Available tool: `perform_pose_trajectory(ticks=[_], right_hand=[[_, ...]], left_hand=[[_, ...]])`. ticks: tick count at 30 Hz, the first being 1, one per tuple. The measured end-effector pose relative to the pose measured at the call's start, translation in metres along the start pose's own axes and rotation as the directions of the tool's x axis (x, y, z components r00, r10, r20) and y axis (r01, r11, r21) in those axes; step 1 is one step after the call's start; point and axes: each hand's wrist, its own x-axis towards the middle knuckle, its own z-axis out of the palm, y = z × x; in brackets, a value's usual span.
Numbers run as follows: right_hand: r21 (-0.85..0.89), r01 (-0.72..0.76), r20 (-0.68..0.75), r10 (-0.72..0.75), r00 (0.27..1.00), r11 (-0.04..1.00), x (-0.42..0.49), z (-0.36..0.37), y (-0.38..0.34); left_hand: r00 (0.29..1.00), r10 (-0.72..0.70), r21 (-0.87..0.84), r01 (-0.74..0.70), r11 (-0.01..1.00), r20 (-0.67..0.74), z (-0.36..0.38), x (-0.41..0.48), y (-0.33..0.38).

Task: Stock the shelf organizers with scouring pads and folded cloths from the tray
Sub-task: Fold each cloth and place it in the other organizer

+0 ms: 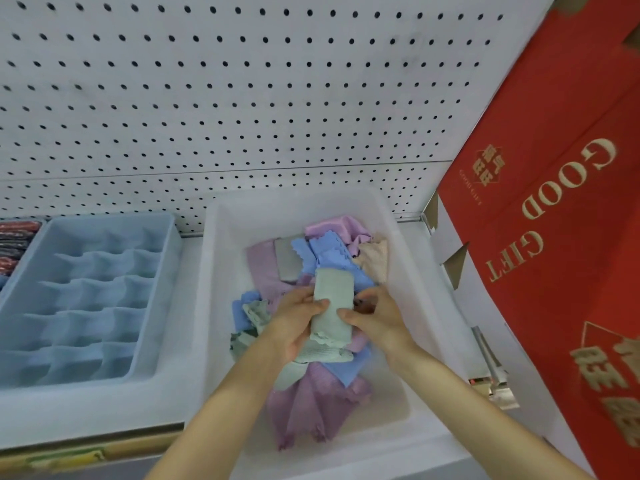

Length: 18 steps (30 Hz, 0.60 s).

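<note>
A translucent white tray (221, 271) stands on the shelf and holds a heap of loose cloths in purple (311, 403), blue (325, 252), beige and pale green. Above the heap, both hands hold one pale green cloth (333, 299) folded into a narrow strip. My left hand (298, 323) grips its left edge with the thumb on top. My right hand (377, 318) grips its right edge, thumb also on top. A grey scouring pad (288, 259) lies among the cloths at the back. A blue shelf organizer (86, 299) with several empty cells stands left of the tray.
A second organizer at the far left edge (15, 244) holds dark red-patterned items. A white pegboard (242, 98) backs the shelf. A red gift carton (554, 237) leans at the right, close to the tray. The shelf's front rail (86, 445) runs below the blue organizer.
</note>
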Motion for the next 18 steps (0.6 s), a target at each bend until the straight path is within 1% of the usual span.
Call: perform_pose_trajectory(ticks=[1,2,4,5,7,9,10,12,14,15,16,17,18], right_hand=[[0.006,0.062,-0.006,-0.062,0.998,0.998,-0.005,-0.004,-0.004],[0.06,0.108,0.019,-0.109,0.994,0.992,-0.011,-0.009,-0.01],[0.217,0.174,0.143,-0.208,0.968,0.961,-0.023,-0.017,-0.023],[0.263,0.202,0.203,-0.259,0.944,0.943,-0.029,-0.019,-0.03],[0.266,0.267,0.262,-0.336,0.905,0.926,-0.039,-0.02,-0.044],[0.237,0.324,0.26,-0.381,0.887,0.916,-0.046,-0.017,-0.055],[0.224,0.339,0.255,-0.391,0.884,0.914,-0.049,-0.016,-0.06],[0.203,0.344,0.253,-0.389,0.886,0.917,-0.053,-0.014,-0.069],[0.174,0.349,0.299,-0.388,0.872,0.921,-0.059,-0.006,-0.078],[0.157,0.359,0.315,-0.391,0.865,0.92,-0.06,-0.003,-0.081],[0.135,0.38,0.335,-0.403,0.852,0.915,-0.063,0.005,-0.085],[0.102,0.418,0.347,-0.426,0.835,0.903,-0.065,0.013,-0.088],[0.051,0.476,0.349,-0.462,0.815,0.878,-0.067,0.021,-0.092]], left_hand=[[0.999,0.052,-0.001,-0.052,0.999,-0.007,0.003,-0.004,0.005],[0.994,0.104,-0.002,-0.104,0.995,-0.022,0.006,-0.009,0.009],[0.973,0.225,0.035,-0.223,0.974,-0.05,0.013,-0.022,0.019],[0.954,0.296,0.08,-0.292,0.953,-0.049,0.016,-0.03,0.024],[0.9,0.436,0.228,-0.426,0.876,0.003,0.017,-0.045,0.034],[0.86,0.502,0.37,-0.497,0.785,0.09,0.012,-0.059,0.045],[0.86,0.495,0.4,-0.5,0.768,0.125,0.008,-0.066,0.052],[0.885,0.429,0.405,-0.465,0.787,0.184,0.0,-0.077,0.064],[0.908,0.381,0.424,-0.419,0.803,0.174,-0.012,-0.092,0.074],[0.914,0.371,0.453,-0.403,0.795,0.162,-0.016,-0.095,0.078],[0.912,0.389,0.499,-0.401,0.768,0.133,-0.023,-0.1,0.081],[0.897,0.43,0.571,-0.407,0.713,0.101,-0.031,-0.104,0.084],[0.873,0.482,0.66,-0.409,0.63,0.081,-0.039,-0.108,0.087]])
